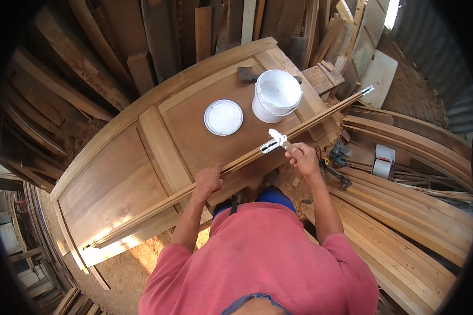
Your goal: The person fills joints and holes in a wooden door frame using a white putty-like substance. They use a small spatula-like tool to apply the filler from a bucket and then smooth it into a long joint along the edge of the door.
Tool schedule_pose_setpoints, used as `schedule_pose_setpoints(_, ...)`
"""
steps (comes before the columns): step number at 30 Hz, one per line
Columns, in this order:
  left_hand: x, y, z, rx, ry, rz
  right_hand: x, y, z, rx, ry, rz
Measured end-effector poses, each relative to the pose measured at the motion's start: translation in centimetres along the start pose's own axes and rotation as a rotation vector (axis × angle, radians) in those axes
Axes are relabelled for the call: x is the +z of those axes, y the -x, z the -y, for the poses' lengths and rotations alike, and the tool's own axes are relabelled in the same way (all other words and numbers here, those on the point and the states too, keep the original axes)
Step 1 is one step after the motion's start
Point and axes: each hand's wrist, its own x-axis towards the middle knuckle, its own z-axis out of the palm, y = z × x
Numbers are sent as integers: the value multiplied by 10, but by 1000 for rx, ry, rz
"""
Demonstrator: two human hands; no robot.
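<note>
My left hand (209,180) is closed around a long wooden rail (320,117) that lies slantwise across a panelled wooden door (176,149). In my right hand (303,157) is a small wooden stick (288,146), its tip thick with white paste. The stick is just above the rail, beside a dark slot edged with white paste (268,147). More white paste surrounds another slot at the rail's far right end (368,90). On the door stands an open white bucket (268,109), coated white inside, with a round white lid (223,117) lying to its left.
A mallet (245,74) lies partly behind the bucket. Stacked long boards (394,252) fill the right side, near a blue power tool (341,151) and two white cans (384,153). Planks (203,34) lean upright along the far side.
</note>
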Motion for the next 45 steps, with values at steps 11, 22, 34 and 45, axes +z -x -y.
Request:
schedule_pose_setpoints(11,14,36,39,-98,47,-146,-13,-25,19,-18,-300,-23)
schedule_pose_setpoints(22,18,33,38,-63,61,-245,55,-14,-115,-136,-116,-226)
schedule_pose_setpoints(34,10,32,30,-83,34,-224,17,13,-90,-148,164,-210)
schedule_pose_setpoints(45,20,32,39,-137,61,-185,-3,-25,32,-255,96,-93)
